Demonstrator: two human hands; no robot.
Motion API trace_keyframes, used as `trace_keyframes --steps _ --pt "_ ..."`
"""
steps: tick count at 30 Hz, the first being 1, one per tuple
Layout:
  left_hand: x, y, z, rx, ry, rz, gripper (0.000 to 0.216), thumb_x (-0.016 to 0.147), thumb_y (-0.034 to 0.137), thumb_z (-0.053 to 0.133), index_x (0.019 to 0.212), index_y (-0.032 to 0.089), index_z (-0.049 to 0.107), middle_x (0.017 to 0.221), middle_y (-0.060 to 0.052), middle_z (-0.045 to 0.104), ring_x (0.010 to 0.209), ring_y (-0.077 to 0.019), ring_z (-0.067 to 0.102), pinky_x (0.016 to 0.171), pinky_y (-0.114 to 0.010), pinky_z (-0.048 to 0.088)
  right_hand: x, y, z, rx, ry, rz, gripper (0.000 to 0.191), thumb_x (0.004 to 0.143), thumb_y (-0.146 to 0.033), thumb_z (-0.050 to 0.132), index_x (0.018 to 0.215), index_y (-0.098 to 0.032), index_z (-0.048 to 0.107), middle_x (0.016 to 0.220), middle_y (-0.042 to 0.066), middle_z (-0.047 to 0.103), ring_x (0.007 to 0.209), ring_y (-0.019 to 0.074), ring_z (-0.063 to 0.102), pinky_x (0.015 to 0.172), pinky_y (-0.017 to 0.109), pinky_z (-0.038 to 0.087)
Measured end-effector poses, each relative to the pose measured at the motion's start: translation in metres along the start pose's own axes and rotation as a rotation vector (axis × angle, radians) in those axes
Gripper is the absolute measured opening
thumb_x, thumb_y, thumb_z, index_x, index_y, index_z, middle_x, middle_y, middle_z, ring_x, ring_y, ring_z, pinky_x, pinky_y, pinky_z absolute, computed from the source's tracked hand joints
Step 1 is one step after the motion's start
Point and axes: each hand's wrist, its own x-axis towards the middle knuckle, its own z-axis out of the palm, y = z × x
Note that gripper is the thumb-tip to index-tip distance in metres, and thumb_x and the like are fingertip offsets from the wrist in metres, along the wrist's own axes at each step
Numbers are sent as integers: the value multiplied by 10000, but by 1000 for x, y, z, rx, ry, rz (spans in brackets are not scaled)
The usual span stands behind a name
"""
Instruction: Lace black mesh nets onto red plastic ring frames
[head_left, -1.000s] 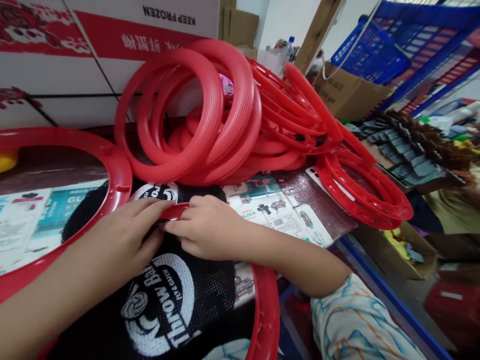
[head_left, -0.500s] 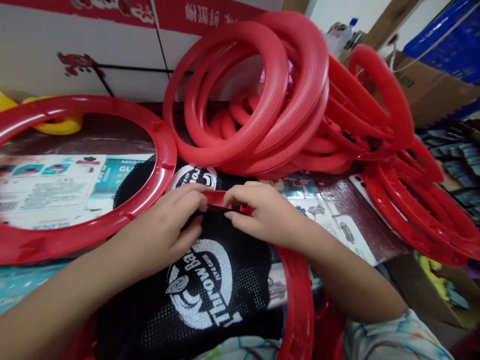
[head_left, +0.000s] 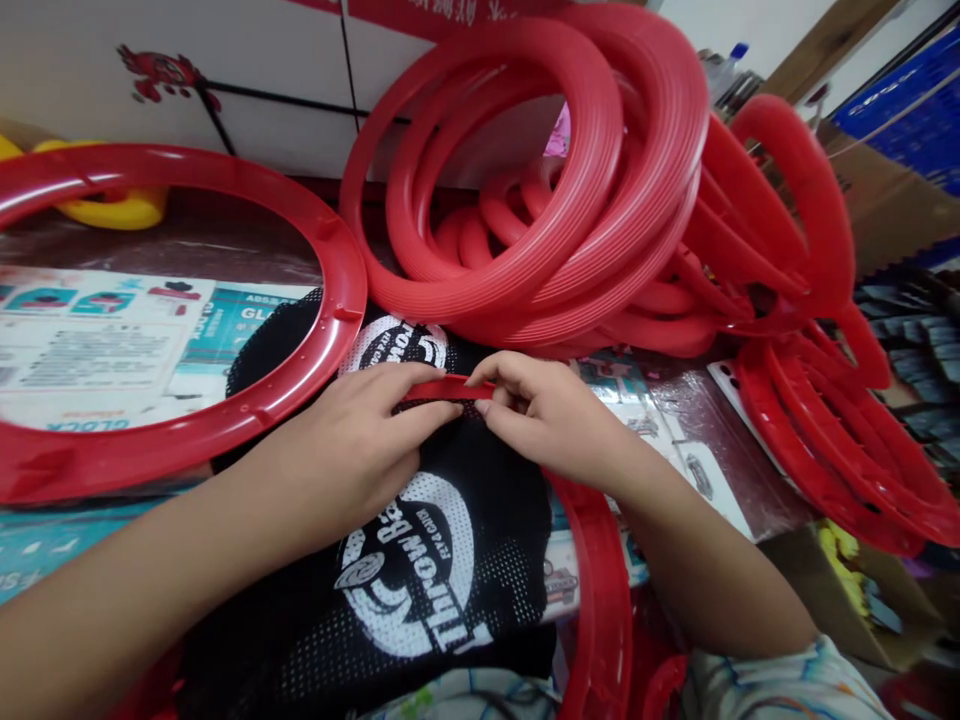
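Head view: we have a red ring (head_left: 600, 590) in front of us, near side down by our patterned clothing (head_left: 480, 690), far side at the printed sheets on the table (head_left: 757, 470). A black mesh (head_left: 517, 570) with white "Throw" print spans its opening.

Left hand (head_left: 367, 440): thumb and fingers pinch the far rim and the mesh edge. Right hand (head_left: 547, 415): just beside it, bent fingers and thumb nip the same stretch. Neither looks released. Exact fingertip contact is partly hidden.

Step in hand, our read: working the mesh edge along the ring's rim. Next move seems to call for even tension and a firm pinch, one hand holding what's seated while the other works along. Mesh slipping off the rim is our main worry; we can't tell how much is fixed.

Around us: another red ring (head_left: 341, 300) lies at left, partly over a second black mesh (head_left: 262, 340); ribbed rings (head_left: 450, 295) lean ahead, near the white carton (head_left: 285, 110).
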Motion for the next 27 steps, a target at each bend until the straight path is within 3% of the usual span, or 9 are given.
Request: trace_keyframes --steps 18,27 --pt "2 -7 6 47 10 16 410 820 50 455 1192 144 599 1240 -175 536 1106 -310 531 898 -506 486 3 6 2 -80 -3 15 179 767 -114 518 912 -163 612 569 -67 511 526 76 456 535 203 303" --pt "15 -6 -17 -37 -99 -115 391 862 135 451 1224 188 589 1256 -146 537 1166 -295 508 949 -468 436 9 13 -9 -312 85 -70 207 836 -357 598 974 -210 645 693 36 638 575 155 570 513 263 421"
